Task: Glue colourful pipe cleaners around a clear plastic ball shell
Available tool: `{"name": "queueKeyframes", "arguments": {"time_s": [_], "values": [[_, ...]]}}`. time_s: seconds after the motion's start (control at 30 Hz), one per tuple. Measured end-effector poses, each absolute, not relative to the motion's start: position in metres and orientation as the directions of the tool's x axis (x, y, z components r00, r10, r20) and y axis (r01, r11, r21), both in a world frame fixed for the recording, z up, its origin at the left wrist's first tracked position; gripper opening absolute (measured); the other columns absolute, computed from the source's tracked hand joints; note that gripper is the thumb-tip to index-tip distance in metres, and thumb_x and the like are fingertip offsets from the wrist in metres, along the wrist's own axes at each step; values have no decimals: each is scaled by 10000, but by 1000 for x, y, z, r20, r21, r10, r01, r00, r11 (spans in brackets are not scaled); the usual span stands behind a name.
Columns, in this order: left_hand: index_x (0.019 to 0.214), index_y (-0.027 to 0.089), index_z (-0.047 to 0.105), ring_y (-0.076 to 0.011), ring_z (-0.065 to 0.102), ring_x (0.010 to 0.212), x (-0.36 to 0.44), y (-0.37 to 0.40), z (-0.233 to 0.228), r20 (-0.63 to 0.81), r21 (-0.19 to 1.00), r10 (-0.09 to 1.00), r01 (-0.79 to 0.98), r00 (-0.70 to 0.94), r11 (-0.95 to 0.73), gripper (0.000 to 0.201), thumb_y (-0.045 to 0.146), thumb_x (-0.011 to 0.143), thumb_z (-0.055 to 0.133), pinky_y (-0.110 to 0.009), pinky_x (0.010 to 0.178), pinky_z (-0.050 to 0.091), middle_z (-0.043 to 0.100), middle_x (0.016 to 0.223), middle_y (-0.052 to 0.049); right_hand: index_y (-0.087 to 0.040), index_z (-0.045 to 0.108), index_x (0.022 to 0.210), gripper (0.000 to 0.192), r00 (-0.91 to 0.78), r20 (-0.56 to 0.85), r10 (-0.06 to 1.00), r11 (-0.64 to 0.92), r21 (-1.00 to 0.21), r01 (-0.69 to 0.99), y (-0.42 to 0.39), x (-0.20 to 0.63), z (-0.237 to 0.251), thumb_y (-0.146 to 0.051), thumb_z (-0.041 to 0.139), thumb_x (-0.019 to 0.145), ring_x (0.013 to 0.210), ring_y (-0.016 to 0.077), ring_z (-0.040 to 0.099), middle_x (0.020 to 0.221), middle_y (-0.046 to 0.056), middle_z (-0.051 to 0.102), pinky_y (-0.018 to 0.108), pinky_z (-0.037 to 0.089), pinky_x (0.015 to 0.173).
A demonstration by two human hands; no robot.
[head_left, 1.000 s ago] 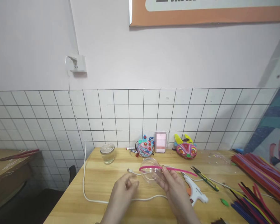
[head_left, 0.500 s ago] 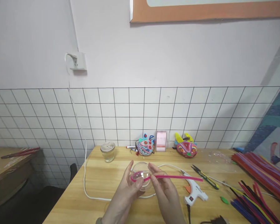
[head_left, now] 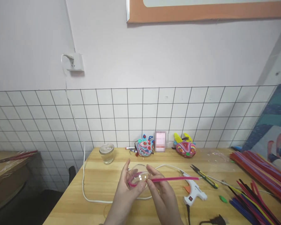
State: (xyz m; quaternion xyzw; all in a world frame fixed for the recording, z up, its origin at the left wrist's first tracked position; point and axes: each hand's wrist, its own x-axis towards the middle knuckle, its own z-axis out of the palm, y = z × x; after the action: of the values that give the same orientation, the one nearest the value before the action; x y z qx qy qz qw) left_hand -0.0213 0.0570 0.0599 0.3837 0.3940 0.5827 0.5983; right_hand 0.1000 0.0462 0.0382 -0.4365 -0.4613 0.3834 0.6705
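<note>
Pink pipe cleaner [head_left: 175,179] now curled further round clear dome [head_left: 138,175]; both hands gripping.

Two bare hands show at the lower middle of the frame, the left hand [head_left: 126,195] and the right hand [head_left: 162,197], each running down into a bare forearm cut off by the bottom edge. No sleeve, glove, ring or watch can be made out on either. The fingers [head_left: 125,170] are slim, with short plain nails, as far as the view lets one tell.
</note>
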Motion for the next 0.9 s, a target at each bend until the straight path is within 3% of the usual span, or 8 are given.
{"name": "queueKeyframes", "arguments": {"time_s": [0.17,0.27,0.43,0.6,0.77,0.9], "values": [[1463,224,104,-268,553,1149,-26,59,56,9,924,997,-382,72,19,1101,380,621,796,-375,945,438,581,1182,-148,-246,702,798,132,185,346,920,335,-938,91,47,106,36,-365,645,789,1217,302,508,1284,100,606,454,373,1035],[1465,216,110,-264,585,1112,-27,59,56,-7,919,994,-392,106,48,1088,366,633,794,-370,953,431,629,1145,-139,-253,712,841,121,188,362,913,347,-932,110,45,105,36,-334,632,800,1216,299,508,1295,98,596,468,367,1037],[1457,223,177,-247,615,1052,-21,54,64,-35,891,998,-450,49,54,1072,359,602,810,-333,897,468,678,1058,-105,-246,706,764,115,321,402,858,426,-905,-6,39,95,43,-350,659,777,1193,299,528,1228,110,636,469,364,1041],[1439,258,247,-224,656,925,-12,49,69,-16,882,997,-471,-72,-20,1043,355,573,821,-298,785,517,683,970,-65,-226,702,708,167,275,297,915,354,-916,-188,39,95,46,-391,716,730,1204,291,530,1233,115,638,416,419,1012],[1458,291,149,-228,669,897,-7,48,70,15,848,997,-528,-76,-53,1141,383,548,832,-332,809,515,673,995,-65,-223,675,726,194,279,302,912,364,-908,-209,35,92,52,-414,692,757,1211,294,524,1252,119,621,437,426,1006],[1467,290,85,-277,630,1021,-5,48,62,78,849,997,-523,-16,-74,1255,375,487,864,-376,881,483,635,1093,-100,-225,645,706,205,359,263,896,370,-889,-272,33,89,57,-416,716,733,1185,290,548,1238,109,632,411,473,961]]}}
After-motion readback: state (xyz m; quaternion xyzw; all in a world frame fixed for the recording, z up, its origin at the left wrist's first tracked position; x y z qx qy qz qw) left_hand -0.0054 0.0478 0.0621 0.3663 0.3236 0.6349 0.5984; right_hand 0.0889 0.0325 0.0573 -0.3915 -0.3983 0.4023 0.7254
